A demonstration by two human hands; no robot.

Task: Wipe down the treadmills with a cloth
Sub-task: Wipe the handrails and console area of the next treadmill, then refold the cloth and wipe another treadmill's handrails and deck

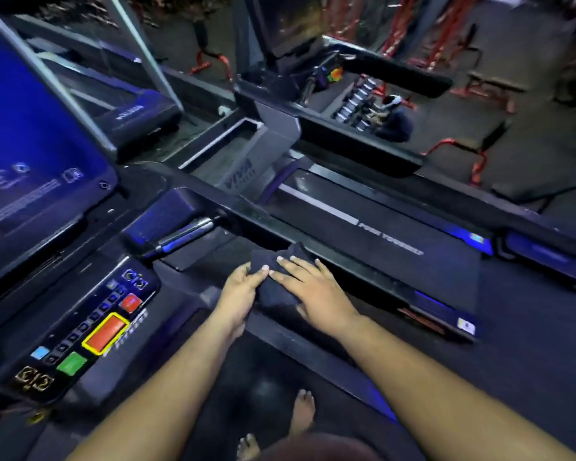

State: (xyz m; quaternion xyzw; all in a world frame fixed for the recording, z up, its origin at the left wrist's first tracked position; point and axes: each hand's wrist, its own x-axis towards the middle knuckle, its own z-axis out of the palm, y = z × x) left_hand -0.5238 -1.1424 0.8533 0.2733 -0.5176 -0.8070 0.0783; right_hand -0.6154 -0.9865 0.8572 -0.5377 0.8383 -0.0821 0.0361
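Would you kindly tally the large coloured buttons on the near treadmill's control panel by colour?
Red or orange-red: 2, the big yellow-edged button and a smaller red button beyond it.
Green: 1, the green button.
Light blue: 1, the light blue button.
Total: 4.
The row of small dark keys between them is too blurred to count.

Place: a gym floor, dimly lit with blue glow.
Left of the left hand (238, 294): a treadmill console (80, 331) with red, green and blue buttons, under a large blue screen (30, 134).
Beyond the right hand (313, 287): a second treadmill's belt (396, 261).
Far ahead: a dumbbell rack (356, 101) and red-framed equipment (446, 34).
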